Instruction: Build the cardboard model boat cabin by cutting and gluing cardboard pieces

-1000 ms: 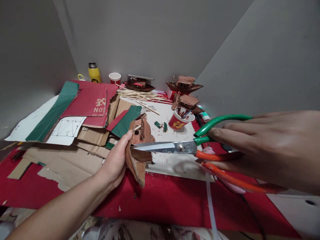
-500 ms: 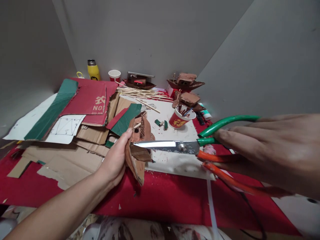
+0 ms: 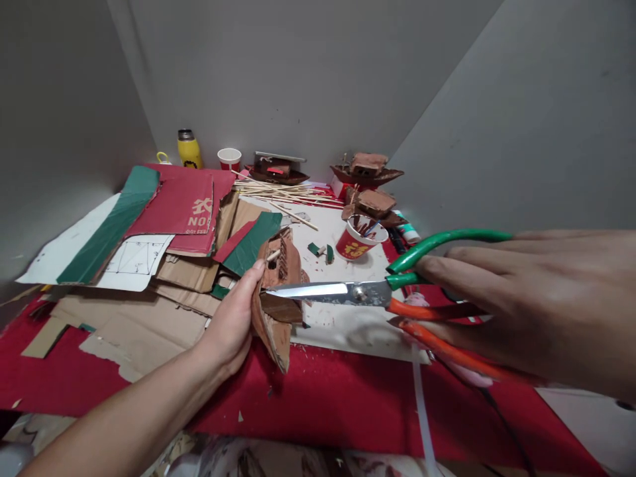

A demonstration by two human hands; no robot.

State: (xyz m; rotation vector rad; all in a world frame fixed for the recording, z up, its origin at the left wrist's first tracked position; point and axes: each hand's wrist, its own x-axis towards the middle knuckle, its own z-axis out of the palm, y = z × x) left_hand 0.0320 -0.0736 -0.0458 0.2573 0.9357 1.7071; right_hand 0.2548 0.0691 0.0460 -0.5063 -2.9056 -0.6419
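Note:
My left hand [image 3: 233, 315] is closed on a brown cardboard model boat [image 3: 273, 334], its thumb lying along the hull's side. A short wooden stick [image 3: 273, 254] shows on the boat near the thumb. From the right, my right hand [image 3: 511, 291] grips large scissors [image 3: 360, 293] with green and orange handles. Their blades look closed together and point left, with the tips at the boat's brown cabin part. Whether the tips touch it or lie just over it, I cannot tell.
Cardboard sheets [image 3: 144, 324] are piled at the left. Thin wooden sticks [image 3: 278, 192] lie at the back. A red paper cup [image 3: 360, 240] stands behind the scissors, near other model boats [image 3: 368, 169]. A yellow bottle [image 3: 189, 151] and a white-red cup [image 3: 229, 159] stand farther back.
The view has shifted slightly, so the tabletop things appear a little lower. Both hands keep their hold, and the scissors stay at the boat with little movement.

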